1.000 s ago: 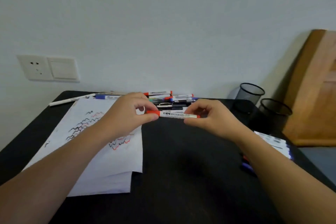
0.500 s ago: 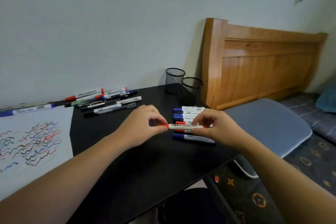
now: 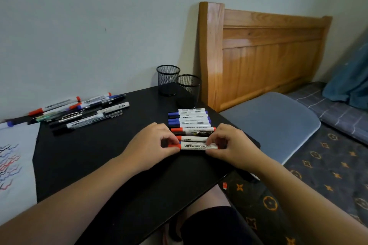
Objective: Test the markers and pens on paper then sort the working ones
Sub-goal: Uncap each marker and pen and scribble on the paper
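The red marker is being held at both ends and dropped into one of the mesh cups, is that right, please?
Not quite: both hands, left hand and right hand, hold the red marker at its ends, but the head view shows it at the near end of the marker row on the table, not in a mesh cup.

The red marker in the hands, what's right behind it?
Behind the red-capped white whiteboard marker lies a row of markers: red-capped, black, then blue-capped ones. The left hand and right hand cover the nearest ones' ends.
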